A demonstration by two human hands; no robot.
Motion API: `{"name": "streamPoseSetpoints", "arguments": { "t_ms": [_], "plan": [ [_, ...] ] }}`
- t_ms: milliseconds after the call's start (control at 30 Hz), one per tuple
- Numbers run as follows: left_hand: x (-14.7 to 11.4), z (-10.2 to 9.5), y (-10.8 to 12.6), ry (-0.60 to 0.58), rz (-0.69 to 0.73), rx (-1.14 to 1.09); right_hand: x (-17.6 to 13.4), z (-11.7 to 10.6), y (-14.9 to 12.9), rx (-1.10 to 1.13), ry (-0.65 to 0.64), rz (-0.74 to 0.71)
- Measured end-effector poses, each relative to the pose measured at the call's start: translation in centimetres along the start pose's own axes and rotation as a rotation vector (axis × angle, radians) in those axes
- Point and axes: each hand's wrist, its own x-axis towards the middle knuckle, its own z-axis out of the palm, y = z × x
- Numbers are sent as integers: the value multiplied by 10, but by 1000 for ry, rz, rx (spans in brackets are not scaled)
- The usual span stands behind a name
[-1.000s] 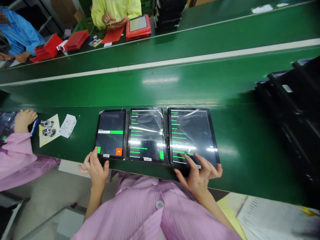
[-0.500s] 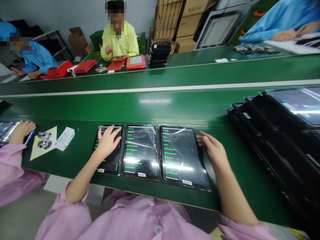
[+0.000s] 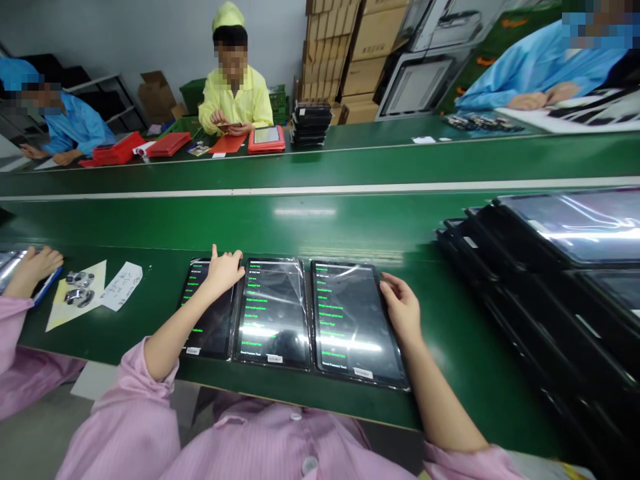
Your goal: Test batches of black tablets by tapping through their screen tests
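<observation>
Three dark tablets with lists of mostly green text lie side by side: a left tablet (image 3: 213, 330), a middle tablet (image 3: 273, 313) and a right tablet (image 3: 350, 320). Each carries a small white label at its lower edge. My left hand (image 3: 220, 275) is over the upper part of the left tablet, fingers apart and partly bent, one pointing away from me. Its thumb side is near the gap to the middle tablet. At the right tablet's upper right edge, my right hand (image 3: 403, 307) rests with loosely bent fingers and does not visibly grip it.
Stacked black-edged tablets (image 3: 565, 227) stand at my right. On the left lie a yellow sheet with metallic parts (image 3: 77, 293) and a handwritten paper slip (image 3: 121, 285). A neighbour's hand (image 3: 37, 267) is at far left. Co-workers sit across the green bench (image 3: 300, 227).
My left hand has gone from widely spread fingers to more bent ones, shifting up the left tablet. My right hand has come onto the right tablet's edge. The view has tilted slightly upward.
</observation>
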Motion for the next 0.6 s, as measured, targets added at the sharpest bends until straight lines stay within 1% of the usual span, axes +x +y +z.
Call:
{"name": "streamPoseSetpoints", "arguments": {
  "t_ms": [133, 367, 500, 600],
  "plan": [
    [1, -1, 0, -13, -8, 8, -1, 1, 1, -7, -5, 18],
    [4, -4, 4, -58, -22, 21, -3, 0, -6, -50, -31, 19],
    [8, -9, 5, -83, -27, 19, -2, 1, -3, -7, -14, 46],
    [8, -12, 1, -112, -17, -6, -1, 2, 1, 22, 2, 58]
  ]
}}
